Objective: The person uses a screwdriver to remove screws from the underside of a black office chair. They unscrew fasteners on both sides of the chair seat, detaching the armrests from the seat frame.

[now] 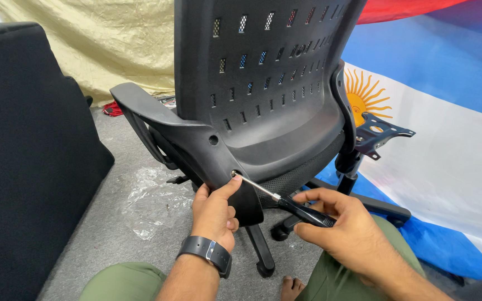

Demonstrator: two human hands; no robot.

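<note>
right hand point(338, 223) clamped on screwdriver point(285, 203) handle, tip in hole on chair point(252, 111) armrest bracket. left hand point(214, 210) steadies bracket, thumb by tip, fingers hidden. chair top cut off.

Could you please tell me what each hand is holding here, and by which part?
The right hand holds a screwdriver by its black handle; the left hand steadies its shaft tip at the armrest bracket.

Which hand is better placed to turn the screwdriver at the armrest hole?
The right hand: it grips the screwdriver handle. The left hand only steadies the tip at the armrest.
</note>
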